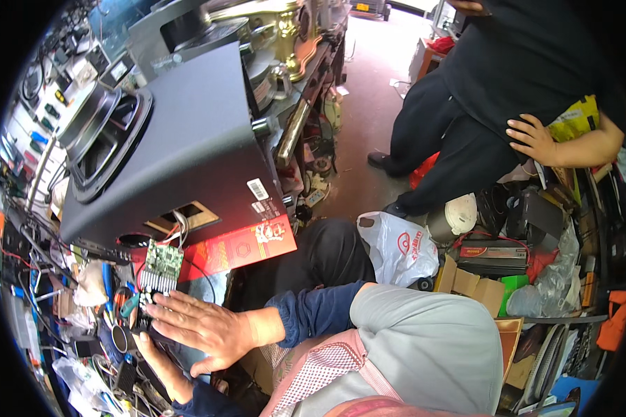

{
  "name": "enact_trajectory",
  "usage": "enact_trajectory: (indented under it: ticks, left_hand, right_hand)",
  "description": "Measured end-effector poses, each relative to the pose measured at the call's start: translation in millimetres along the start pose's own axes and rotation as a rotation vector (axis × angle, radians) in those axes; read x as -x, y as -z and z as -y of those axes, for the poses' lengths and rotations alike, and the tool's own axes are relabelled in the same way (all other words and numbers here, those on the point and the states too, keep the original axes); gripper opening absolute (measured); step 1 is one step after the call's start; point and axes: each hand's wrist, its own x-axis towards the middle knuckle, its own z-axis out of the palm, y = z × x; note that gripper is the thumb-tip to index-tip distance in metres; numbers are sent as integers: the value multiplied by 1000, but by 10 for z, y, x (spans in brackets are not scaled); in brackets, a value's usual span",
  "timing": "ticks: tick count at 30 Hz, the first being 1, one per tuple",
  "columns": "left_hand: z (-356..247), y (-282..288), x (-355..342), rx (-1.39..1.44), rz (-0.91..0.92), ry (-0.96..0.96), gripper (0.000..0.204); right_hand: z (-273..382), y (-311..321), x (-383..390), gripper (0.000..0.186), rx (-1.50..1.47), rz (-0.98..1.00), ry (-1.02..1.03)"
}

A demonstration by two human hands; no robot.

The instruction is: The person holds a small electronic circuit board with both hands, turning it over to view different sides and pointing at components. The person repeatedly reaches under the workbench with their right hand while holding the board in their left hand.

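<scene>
My right hand (202, 328) is open, its fingers stretched over the dark components and silver heatsink (158, 281) below a green circuit board (165, 258). My left hand (164, 368) reaches up beside it, a finger stretched toward the same assembly; its other fingers are largely hidden. The board hangs on wires from an opening in a black speaker cabinet (181, 132), with a large round speaker driver (90, 142) on top. A red printed box (243, 249) lies beneath the cabinet, and a teal-handled tool (129, 306) is left of my right fingertips.
Cluttered tools and cables (69, 361) surround the left side. A person in dark clothes (480, 76) stands at right, a hand (532, 142) at their thigh. A white plastic bag (396, 250), cardboard box (466, 285) and piled electronics (494, 254) lie at right. Brass-coloured fittings (289, 42) stand behind the speaker.
</scene>
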Motion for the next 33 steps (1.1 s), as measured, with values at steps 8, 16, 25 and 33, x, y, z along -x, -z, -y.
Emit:
enact_trajectory:
  ticks: [8, 16, 25, 33]
  left_hand:
    - [-199, -191, 45, -316, -127, -29, 71]
    - [-293, -338, 56, -337, -105, -93, 72]
    - [-258, -331, 58, -279, -148, -47, 67]
    - [-261, -352, 61, -248, -150, -39, 67]
  right_hand:
    - [-90, 23, 64, 93, -10, -120, 49]
    - [-367, -166, 380, 55, 102, -280, -55]
    - [-258, -161, 251, 65, 268, -47, -57]
    - [-259, -181, 252, 64, 324, -19, -52]
